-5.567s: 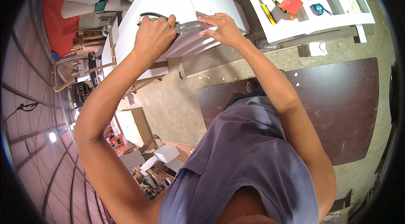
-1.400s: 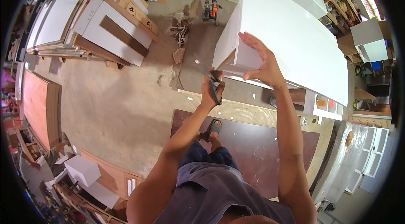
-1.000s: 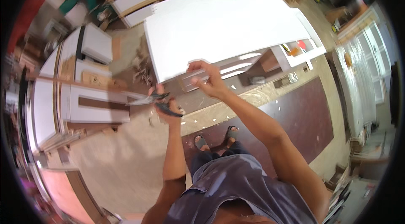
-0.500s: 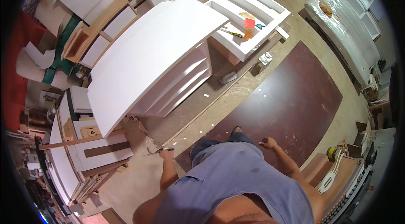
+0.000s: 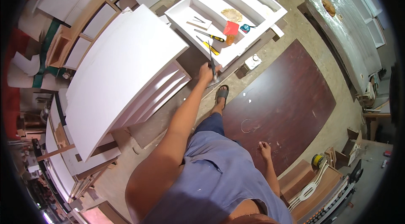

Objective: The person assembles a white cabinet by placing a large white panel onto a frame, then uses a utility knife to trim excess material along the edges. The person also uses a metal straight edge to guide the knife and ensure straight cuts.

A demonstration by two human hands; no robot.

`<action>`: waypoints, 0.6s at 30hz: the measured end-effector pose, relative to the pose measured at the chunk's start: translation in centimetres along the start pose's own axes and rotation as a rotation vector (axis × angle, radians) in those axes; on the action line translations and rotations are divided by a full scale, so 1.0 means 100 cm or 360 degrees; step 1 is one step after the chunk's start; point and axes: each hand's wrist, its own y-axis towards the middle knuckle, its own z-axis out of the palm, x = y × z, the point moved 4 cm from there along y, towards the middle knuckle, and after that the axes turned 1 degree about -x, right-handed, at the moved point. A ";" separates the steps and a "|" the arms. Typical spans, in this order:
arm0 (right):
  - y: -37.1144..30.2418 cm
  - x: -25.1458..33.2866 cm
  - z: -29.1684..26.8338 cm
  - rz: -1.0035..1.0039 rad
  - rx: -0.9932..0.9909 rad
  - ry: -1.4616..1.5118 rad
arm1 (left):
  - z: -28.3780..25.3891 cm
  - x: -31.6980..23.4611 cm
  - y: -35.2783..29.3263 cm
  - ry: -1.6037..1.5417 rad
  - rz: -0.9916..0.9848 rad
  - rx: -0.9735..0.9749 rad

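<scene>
My left hand (image 5: 206, 73) is closed around dark scissors (image 5: 212, 57), blades pointing up, by the near edge of a white divided wooden frame (image 5: 258, 31). In the frame's compartments lie a yellow utility knife (image 5: 210, 48), a black-and-yellow-handled tool (image 5: 216, 38), a red square (image 5: 230, 28), an orange container (image 5: 230, 40), a teal item with a dark cord (image 5: 245, 28) and a tan, irregular piece (image 5: 232, 14). Over the dark reddish-brown panel on the floor (image 5: 291, 93), my right hand (image 5: 265, 148) hangs with loosely bent fingers and nothing visible in it.
A white cabinet with a broad curved top (image 5: 126, 72) stands left of my arm. On the floor nearby is a white-topped can (image 5: 253, 62). A plastic-wrapped panel stack (image 5: 344, 34) stands at the far right; boards (image 5: 301, 181) lie close on my right.
I have stepped forward. My left arm has stretched out with the scissors, from low at my side up to the white frame. My right hand still hangs over the panel.
</scene>
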 end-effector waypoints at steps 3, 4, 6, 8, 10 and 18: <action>0.009 0.049 0.002 -0.0179 0.0026 -0.0098 | 0.030 -0.019 0.117 0.0203 -0.0225 -0.0189; 0.008 0.066 -0.001 -0.0215 -0.0004 -0.0193 | 0.038 -0.013 0.154 0.0164 -0.0384 -0.0180; 0.007 0.042 -0.012 -0.0044 -0.0149 -0.0031 | 0.053 -0.027 0.200 0.0405 -0.0540 -0.0245; 0.015 0.052 -0.023 0.0152 -0.0182 -0.0015 | 0.048 0.003 0.251 0.0454 -0.0722 -0.0319; 0.015 0.068 -0.025 0.0372 -0.0194 -0.0019 | 0.053 0.023 0.285 0.0627 -0.0729 -0.0210; 0.058 0.212 -0.028 0.0676 -0.0173 -0.0045 | 0.030 0.002 0.378 0.1706 -0.0600 0.0080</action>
